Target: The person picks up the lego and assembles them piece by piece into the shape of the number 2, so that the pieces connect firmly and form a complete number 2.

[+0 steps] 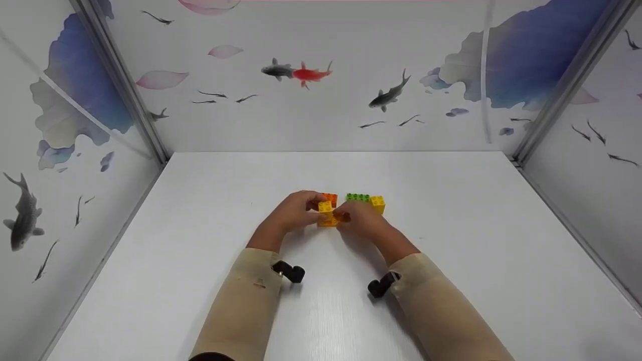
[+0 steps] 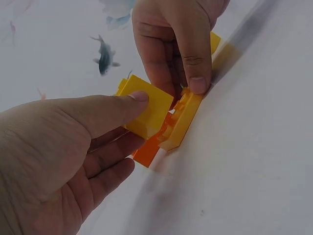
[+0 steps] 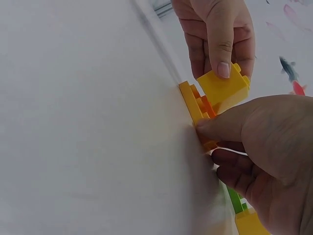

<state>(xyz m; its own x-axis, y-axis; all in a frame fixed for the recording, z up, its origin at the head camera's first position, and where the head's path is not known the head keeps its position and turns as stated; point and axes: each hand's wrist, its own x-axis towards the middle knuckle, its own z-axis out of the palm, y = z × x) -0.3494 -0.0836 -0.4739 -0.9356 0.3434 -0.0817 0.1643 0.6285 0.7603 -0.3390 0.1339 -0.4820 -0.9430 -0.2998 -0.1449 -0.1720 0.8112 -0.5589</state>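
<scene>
Between its thumb and fingers, my left hand (image 1: 296, 214) pinches a yellow toy building brick (image 2: 152, 108), tilted just above a flat yellow-orange studded plate (image 2: 185, 121). My right hand (image 1: 365, 218) grips the other end of that plate, thumb along its outer side in the right wrist view. The brick's lower edge is right at the plate's studs. An orange brick (image 1: 329, 197) lies just behind the plate, partly covered by the left hand and the yellow brick.
Beyond my right hand sit a green studded brick (image 1: 357, 197) and a second yellow brick (image 1: 377, 203), side by side and partly hidden. The white table (image 1: 210, 301) is enclosed by white panels printed with fish, with a back wall (image 1: 321, 125) behind the bricks.
</scene>
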